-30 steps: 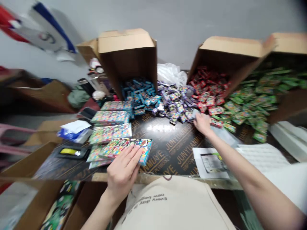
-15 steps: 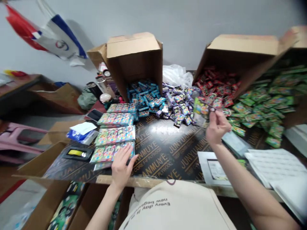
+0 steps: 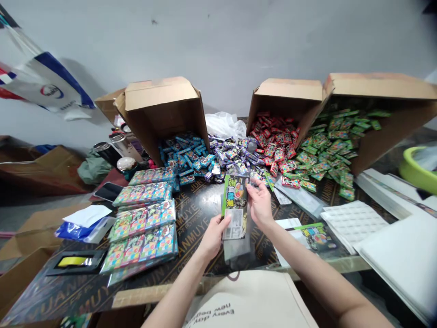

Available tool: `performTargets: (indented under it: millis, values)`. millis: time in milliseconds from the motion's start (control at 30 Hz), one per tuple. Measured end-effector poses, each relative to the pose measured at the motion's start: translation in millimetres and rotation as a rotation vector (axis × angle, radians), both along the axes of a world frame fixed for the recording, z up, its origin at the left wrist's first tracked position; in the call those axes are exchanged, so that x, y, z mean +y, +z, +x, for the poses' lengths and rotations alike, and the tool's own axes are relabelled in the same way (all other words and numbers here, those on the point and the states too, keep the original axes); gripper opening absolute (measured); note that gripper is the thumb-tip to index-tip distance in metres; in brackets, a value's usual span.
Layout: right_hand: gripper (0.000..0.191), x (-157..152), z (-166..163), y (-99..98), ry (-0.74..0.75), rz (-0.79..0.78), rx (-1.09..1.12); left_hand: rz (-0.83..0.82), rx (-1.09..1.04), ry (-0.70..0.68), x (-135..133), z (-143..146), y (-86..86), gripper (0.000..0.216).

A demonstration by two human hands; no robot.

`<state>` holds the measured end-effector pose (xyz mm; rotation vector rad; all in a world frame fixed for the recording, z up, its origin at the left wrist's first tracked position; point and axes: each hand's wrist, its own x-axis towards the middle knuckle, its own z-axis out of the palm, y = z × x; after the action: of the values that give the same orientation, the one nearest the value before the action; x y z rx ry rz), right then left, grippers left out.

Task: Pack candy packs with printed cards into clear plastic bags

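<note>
Both hands hold one clear plastic bag with a green printed header card [image 3: 235,214] upright over the table's middle. My left hand [image 3: 212,236] grips its lower left edge with curled fingers. My right hand [image 3: 260,204] pinches its upper right edge. To the left lie rows of filled colourful packs [image 3: 143,228]. Behind the bag spread piles of small sachets: blue [image 3: 186,155], purple [image 3: 232,157], red [image 3: 275,146] and green [image 3: 329,150].
Three cardboard boxes [image 3: 160,109] lie tipped on their sides at the back, spilling the sachets. White sheets [image 3: 351,218] and more empty bags [image 3: 300,196] lie on the right. A phone [image 3: 108,191], cups and a yellow-green basin [image 3: 418,168] stand at the edges.
My right hand has brought the bag from the sachet piles to the middle. My left hand left the filled packs and took hold of the bag. The view has tilted and shifted.
</note>
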<state>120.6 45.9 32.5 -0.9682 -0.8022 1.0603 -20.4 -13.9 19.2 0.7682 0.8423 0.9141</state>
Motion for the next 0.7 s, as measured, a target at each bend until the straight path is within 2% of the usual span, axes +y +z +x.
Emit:
performTargets:
  millis: [100, 200, 267, 333, 400, 467, 533, 600, 700]
  values:
    - [0.028, 15.4, 16.8, -3.1, -0.187, 0.066, -0.08, 0.051, 0.096, 0.09, 12.7, 0.1, -12.4, 0.038]
    - [0.028, 25.0, 32.0, -1.4, -0.302, 0.047, -0.132, 0.095, 0.239, 0.209, 33.0, -9.0, -21.5, 0.044]
    - [0.03, 24.7, 36.4, 1.2, -0.306, 0.029, -0.125, 0.176, 0.332, 0.329, 42.3, -15.0, -23.6, 0.05]
    - [0.03, 19.1, 33.7, 2.5, -0.234, 0.009, -0.078, 0.276, 0.355, 0.361, 43.8, -16.4, -21.2, 0.052]
    - [0.028, 10.8, 24.2, 0.5, -0.14, -0.024, -0.014, 0.27, 0.226, 0.219, 37.1, -11.3, -14.8, 0.052]
    - [0.026, 2.2, 10.8, -5.3, -0.078, -0.06, 0.013, 0.094, -0.013, -0.01, 24.7, -1.1, -6.8, 0.056]
    - [0.023, -5.7, -1.9, -12.2, -0.063, -0.073, -0.023, -0.104, -0.203, -0.123, 11.0, 10.9, -0.4, 0.06]
    - [0.027, -13.5, -10.3, -16.3, -0.105, -0.043, -0.121, -0.225, -0.299, -0.117, -0.6, 20.4, 2.3, 0.059]
    - [0.043, -24.5, -12.1, -11.8, -0.25, 0.067, -0.386, -0.279, -0.269, -0.056, -11.3, 23.5, 0.0, 0.052]
